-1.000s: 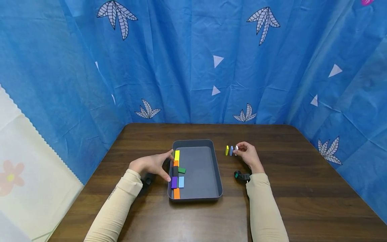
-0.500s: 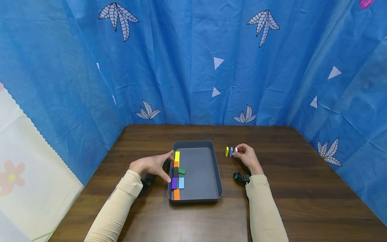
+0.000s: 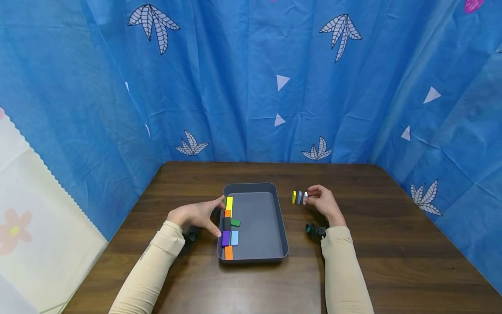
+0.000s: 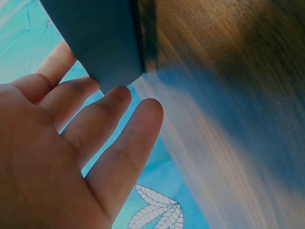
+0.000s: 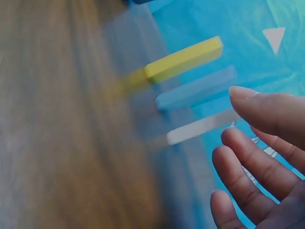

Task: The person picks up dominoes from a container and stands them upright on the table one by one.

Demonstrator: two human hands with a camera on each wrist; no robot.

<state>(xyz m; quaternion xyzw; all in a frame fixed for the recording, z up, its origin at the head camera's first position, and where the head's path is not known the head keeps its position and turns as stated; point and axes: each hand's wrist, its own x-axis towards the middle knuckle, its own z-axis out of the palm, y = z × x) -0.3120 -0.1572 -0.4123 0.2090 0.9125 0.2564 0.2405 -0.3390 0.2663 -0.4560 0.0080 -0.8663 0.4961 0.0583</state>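
Three dominoes stand upright right of the grey tray [image 3: 260, 231] in the head view: yellow [image 3: 294, 197], blue [image 3: 300, 197] and white [image 3: 305, 198]. My right hand [image 3: 323, 204] is beside the white one, thumb and fingertips close to it. In the right wrist view its fingers are spread and loosely bent, with the thumb [image 5: 267, 107] overlapping the white domino's top end. My left hand [image 3: 198, 215] rests at the tray's left wall, thumb and fingers spread apart. In the left wrist view the fingertips touch or nearly touch the tray's outer side [image 4: 102, 43].
Along the tray's left side lie several dominoes, among them yellow [image 3: 229, 203], purple [image 3: 225, 238], light blue [image 3: 234, 238], green [image 3: 235, 223] and orange [image 3: 228, 253]. Brown wooden table [image 3: 392, 244] surrounds the tray. A blue curtain [image 3: 235, 96] hangs behind it.
My right hand has drawn slightly to the right, off the white domino, which stands beside the blue one. The left hand and tray have kept their places.
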